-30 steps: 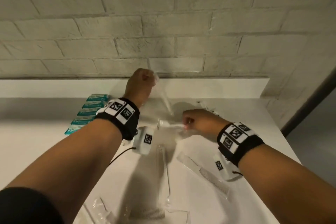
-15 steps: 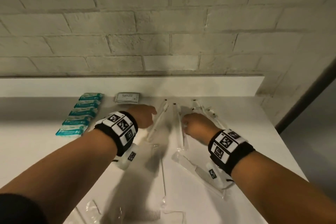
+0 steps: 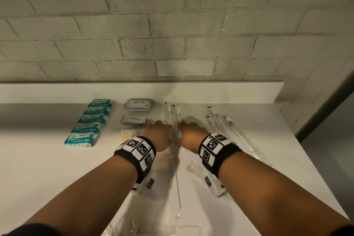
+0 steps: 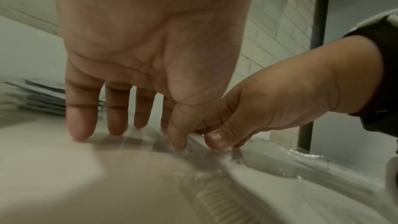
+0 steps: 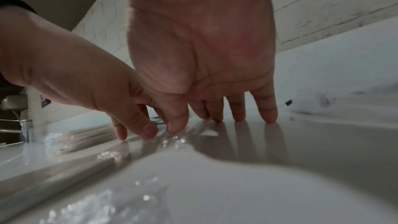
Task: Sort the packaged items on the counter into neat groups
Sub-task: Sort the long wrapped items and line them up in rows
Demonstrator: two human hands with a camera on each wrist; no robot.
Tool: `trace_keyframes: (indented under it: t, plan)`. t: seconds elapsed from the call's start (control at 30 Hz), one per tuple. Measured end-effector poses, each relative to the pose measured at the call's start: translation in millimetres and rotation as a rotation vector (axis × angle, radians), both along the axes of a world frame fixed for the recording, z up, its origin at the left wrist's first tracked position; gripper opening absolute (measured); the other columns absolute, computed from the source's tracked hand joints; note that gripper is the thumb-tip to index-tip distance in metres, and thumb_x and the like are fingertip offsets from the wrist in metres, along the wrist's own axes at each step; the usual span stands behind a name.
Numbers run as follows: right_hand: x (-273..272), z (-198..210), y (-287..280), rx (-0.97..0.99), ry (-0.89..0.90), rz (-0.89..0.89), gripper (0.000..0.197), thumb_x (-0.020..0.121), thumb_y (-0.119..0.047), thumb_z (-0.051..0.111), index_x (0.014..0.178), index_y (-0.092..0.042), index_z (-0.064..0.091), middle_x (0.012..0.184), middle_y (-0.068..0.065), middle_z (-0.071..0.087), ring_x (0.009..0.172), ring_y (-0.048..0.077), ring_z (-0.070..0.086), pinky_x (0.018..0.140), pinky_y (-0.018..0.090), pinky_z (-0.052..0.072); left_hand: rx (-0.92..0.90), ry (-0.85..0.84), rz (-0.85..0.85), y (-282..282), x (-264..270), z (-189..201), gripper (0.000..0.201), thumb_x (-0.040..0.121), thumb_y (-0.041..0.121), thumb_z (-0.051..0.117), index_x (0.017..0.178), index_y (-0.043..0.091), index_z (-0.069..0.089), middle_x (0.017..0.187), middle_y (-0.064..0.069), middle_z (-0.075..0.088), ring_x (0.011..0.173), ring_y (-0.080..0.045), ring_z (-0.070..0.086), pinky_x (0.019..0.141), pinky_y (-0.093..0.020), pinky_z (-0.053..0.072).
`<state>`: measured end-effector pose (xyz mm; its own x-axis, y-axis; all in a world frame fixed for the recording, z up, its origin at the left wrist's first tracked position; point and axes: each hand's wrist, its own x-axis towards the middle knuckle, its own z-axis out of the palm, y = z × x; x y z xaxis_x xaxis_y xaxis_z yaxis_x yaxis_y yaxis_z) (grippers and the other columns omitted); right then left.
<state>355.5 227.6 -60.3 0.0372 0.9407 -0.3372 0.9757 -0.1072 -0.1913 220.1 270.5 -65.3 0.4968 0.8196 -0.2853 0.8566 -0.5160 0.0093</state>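
Note:
Two clear-wrapped toothbrush packets lie side by side near the back of the white counter. My left hand lies flat just left of them and my right hand flat just right. In the left wrist view my left hand has straight fingers with their tips on the counter, and its thumb touches the wrapper. The right wrist view shows my right hand the same way, thumb at the wrapper. Neither hand grips anything.
Several teal packets form a column at the left. White sachets and a yellowish packet lie beside them. More clear-wrapped toothbrushes lie at the right. Wrapped combs and a thin wrapped stick lie near me.
My left hand held a clear packet up in the air and my right hand pinched another. Both packets now lie on the counter, and the hands have flattened on either side.

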Motion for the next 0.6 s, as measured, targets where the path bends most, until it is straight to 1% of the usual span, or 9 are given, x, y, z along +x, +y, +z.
trace_keyframes:
  t: [0.07, 0.1, 0.17, 0.2, 0.27, 0.33, 0.43, 0.53, 0.6]
  plan:
    - [1.1, 0.7, 1.1, 0.011, 0.029, 0.016, 0.061, 0.094, -0.035, 0.046, 0.148, -0.018, 0.025, 0.15, 0.004, 0.033, 0.131, 0.032, 0.038, 0.104, 0.049, 0.037, 0.008, -0.034, 0.047, 1.0, 1.6, -2.5, 0.052, 0.09, 0.039, 0.045, 0.138, 0.02, 0.04, 0.139, -0.013, 0.044, 0.126, -0.034, 0.043, 0.103, -0.044, 0.036]
    - [2.2, 6.3, -1.2, 0.022, 0.088, 0.0, 0.061, 0.093, -0.038, 0.046, 0.147, -0.02, 0.026, 0.15, 0.004, 0.035, 0.13, 0.032, 0.041, 0.104, 0.048, 0.038, -0.003, -0.068, 0.068, -0.4, 3.6, -3.0, 0.056, 0.091, 0.044, 0.044, 0.14, 0.019, 0.037, 0.145, -0.013, 0.038, 0.131, -0.035, 0.038, 0.107, -0.046, 0.034]
    - [11.4, 14.5, -3.6, 0.085, 0.212, -0.052, 0.056, 0.092, -0.037, 0.05, 0.143, -0.02, 0.035, 0.145, 0.007, 0.045, 0.125, 0.031, 0.049, 0.104, 0.043, 0.041, -0.068, -0.117, 0.059, -5.2, 7.7, -3.2, 0.077, 0.087, 0.057, 0.047, 0.149, 0.02, 0.022, 0.158, -0.011, 0.015, 0.144, -0.034, 0.018, 0.115, -0.047, 0.024]
    - [18.9, 19.1, -5.2, 0.123, 0.218, -0.08, 0.052, 0.092, -0.033, 0.05, 0.141, -0.017, 0.04, 0.142, 0.01, 0.048, 0.124, 0.031, 0.05, 0.103, 0.039, 0.041, -0.106, -0.124, 0.028, -8.1, 9.4, -3.1, 0.09, 0.083, 0.064, 0.05, 0.152, 0.023, 0.012, 0.161, -0.009, 0.004, 0.148, -0.032, 0.007, 0.119, -0.046, 0.017]
    - [38.3, 31.7, -12.5, 0.19, 0.062, -0.166, 0.041, 0.092, -0.025, 0.049, 0.131, -0.013, 0.052, 0.132, 0.012, 0.056, 0.118, 0.031, 0.056, 0.097, 0.034, 0.046, -0.152, -0.119, -0.017, -10.8, 12.7, -6.0, 0.102, 0.076, 0.07, 0.054, 0.153, 0.029, 0.001, 0.162, -0.005, -0.007, 0.149, -0.03, -0.004, 0.12, -0.046, 0.011]
    - [58.3, 43.1, -22.0, 0.151, -0.088, -0.283, 0.033, 0.091, -0.019, 0.048, 0.12, -0.012, 0.059, 0.121, 0.009, 0.063, 0.111, 0.029, 0.06, 0.089, 0.033, 0.047, -0.15, -0.126, -0.023, -7.6, 14.9, -9.9, 0.097, 0.079, 0.066, 0.054, 0.153, 0.031, 0.001, 0.162, -0.005, -0.008, 0.149, -0.03, -0.005, 0.12, -0.046, 0.01]
    - [75.3, 51.1, -35.7, -0.064, -0.24, -0.313, 0.033, 0.09, -0.02, 0.054, 0.122, -0.012, 0.058, 0.121, 0.005, 0.062, 0.108, 0.025, 0.061, 0.087, 0.034, 0.048, -0.12, -0.157, -0.034, 0.4, 19.3, -8.0, 0.083, 0.087, 0.05, 0.055, 0.153, 0.026, 0.011, 0.162, -0.008, -0.003, 0.149, -0.029, -0.001, 0.12, -0.043, 0.012]
    - [81.8, 42.4, -41.4, -0.212, -0.31, -0.248, 0.041, 0.085, -0.032, 0.066, 0.121, -0.012, 0.06, 0.119, 0.002, 0.063, 0.106, 0.022, 0.062, 0.086, 0.032, 0.049, -0.148, -0.158, -0.041, 6.3, 22.6, -8.9, 0.081, 0.087, 0.047, 0.055, 0.153, 0.022, 0.014, 0.162, -0.01, -0.002, 0.149, -0.028, -0.002, 0.12, -0.043, 0.012]
    - [84.5, 34.2, -37.6, -0.24, -0.278, -0.267, 0.035, 0.085, -0.027, 0.066, 0.115, -0.01, 0.062, 0.112, 0.004, 0.064, 0.103, 0.023, 0.062, 0.081, 0.031, 0.049, -0.173, -0.163, -0.029, 9.1, 22.7, -12.5, 0.085, 0.085, 0.052, 0.055, 0.152, 0.021, 0.015, 0.162, -0.009, 0.0, 0.149, -0.028, -0.002, 0.12, -0.043, 0.011]
